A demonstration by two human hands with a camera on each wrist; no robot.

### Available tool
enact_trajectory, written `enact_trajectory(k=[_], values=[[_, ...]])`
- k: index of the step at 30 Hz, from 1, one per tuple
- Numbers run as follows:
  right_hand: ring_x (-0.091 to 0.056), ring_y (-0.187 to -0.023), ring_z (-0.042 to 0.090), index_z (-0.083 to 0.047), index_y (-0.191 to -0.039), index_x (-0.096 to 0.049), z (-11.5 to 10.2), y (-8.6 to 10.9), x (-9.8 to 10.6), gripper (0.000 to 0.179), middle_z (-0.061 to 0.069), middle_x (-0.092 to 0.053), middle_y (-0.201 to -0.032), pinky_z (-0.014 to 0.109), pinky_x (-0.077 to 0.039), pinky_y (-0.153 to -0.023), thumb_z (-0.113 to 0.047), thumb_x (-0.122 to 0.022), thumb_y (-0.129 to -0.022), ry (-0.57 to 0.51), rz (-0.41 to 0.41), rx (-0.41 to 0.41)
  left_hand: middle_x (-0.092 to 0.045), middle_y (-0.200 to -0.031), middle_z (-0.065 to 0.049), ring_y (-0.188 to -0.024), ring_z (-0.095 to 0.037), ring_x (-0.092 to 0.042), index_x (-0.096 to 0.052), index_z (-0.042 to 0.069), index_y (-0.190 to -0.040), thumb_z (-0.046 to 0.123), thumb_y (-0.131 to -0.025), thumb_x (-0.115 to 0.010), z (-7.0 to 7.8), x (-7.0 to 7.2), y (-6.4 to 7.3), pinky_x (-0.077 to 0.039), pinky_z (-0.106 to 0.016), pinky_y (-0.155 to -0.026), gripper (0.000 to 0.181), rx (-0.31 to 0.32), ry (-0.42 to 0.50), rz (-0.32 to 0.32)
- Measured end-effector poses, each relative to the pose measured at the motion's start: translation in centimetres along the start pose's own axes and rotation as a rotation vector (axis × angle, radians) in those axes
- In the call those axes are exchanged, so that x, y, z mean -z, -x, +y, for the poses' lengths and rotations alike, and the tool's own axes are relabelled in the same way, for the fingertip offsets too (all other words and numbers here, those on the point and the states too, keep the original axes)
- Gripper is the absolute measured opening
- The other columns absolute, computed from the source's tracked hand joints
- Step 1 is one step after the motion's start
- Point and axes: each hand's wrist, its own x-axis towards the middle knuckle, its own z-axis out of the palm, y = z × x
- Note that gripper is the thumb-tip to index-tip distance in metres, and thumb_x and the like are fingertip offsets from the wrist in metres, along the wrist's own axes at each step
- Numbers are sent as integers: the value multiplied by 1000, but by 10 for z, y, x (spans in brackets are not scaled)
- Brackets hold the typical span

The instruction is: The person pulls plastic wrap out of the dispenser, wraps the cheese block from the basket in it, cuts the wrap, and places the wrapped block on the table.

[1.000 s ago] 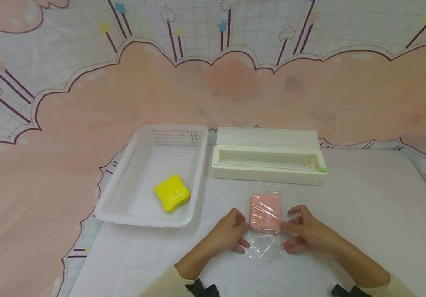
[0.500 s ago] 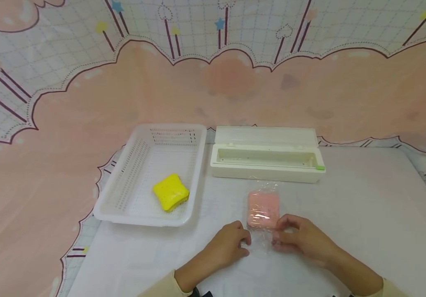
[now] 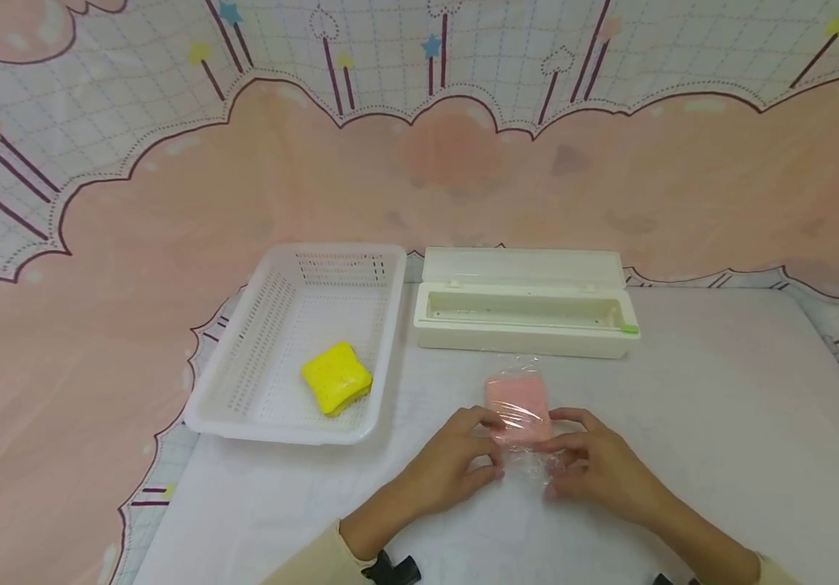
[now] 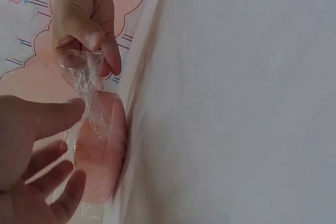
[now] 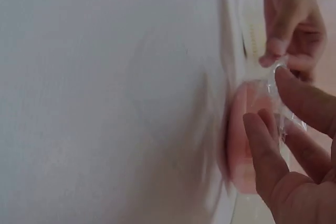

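Observation:
A flat pink block (image 3: 517, 406) with rounded corners lies on the white cloth between both hands, covered by clear plastic film (image 3: 532, 465). The film's loose near end bunches up beside the block. My right hand (image 3: 605, 471) pinches this loose film between thumb and fingers, its forefinger at the block's near edge. My left hand (image 3: 456, 463) is at the block's left side, fingers apart and lightly bent. In the left wrist view, the left thumb (image 4: 68, 115) reaches the film's edge, with the other fingers spread beside the block. What the block is made of cannot be told.
A white perforated basket (image 3: 244, 357) stands at the left, with a yellow cushion-shaped piece (image 3: 336, 378) in it. Behind the pink block is a long cream box (image 3: 521, 340), its lid raised, with a green tab at its right end. A patterned cloth hangs behind.
The film's near end has gone from spread flat to bunched against the block. My right hand has taken hold of it. My left hand drew back, then came in to the block's left side.

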Motion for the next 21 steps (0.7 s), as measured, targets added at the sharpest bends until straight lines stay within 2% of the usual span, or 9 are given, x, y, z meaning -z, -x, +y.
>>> enact_trajectory(k=[3, 7, 11, 17, 21], values=[[-62, -81, -2, -15, -103, -82, 2, -1, -4, 33, 8, -56, -138, 21, -57, -71, -15, -92, -71, 163, 106, 148, -67, -127, 2, -124, -14, -60, -72, 18, -87, 18, -91, -77, 0, 2, -5, -47, -28, -107, 7, -29, 31, 11], [-58, -90, 2, -21, -89, -83, 4, -4, -7, 27, -4, -65, -120, 24, -55, -75, -3, -90, -70, 333, 228, 343, -73, -109, 2, -106, -10, -68, -71, 13, -95, 12, -94, -73, -2, 3, -12, -52, -21, -94, 3, -23, 79, 20], [-61, -100, 9, -24, -89, -79, 2, -8, -6, 30, -13, -70, -107, 29, -56, -81, -1, -88, -72, 425, 253, 453, -75, -98, 1, -92, -6, -68, -72, 13, -101, 12, -96, -71, -5, 3, -16, -53, -16, -85, 5, 10, 132, 20], [-65, -89, 7, -20, -96, -76, 1, -15, -3, 29, -11, -74, -96, 28, -57, -76, 1, -83, -78, 391, 172, 466, -75, -91, 2, -85, -1, -66, -73, 12, -97, 13, -97, -70, -10, -1, -22, -53, -14, -79, 3, 44, 199, 30], [-62, -79, 1, -18, -95, -76, 3, -22, -3, 22, -11, -74, -88, 25, -55, -69, -2, -80, -82, 308, 128, 348, -77, -93, -1, -86, 0, -68, -75, 11, -97, 9, -93, -74, -12, -6, -27, -53, -12, -78, 5, 113, 266, 49]])
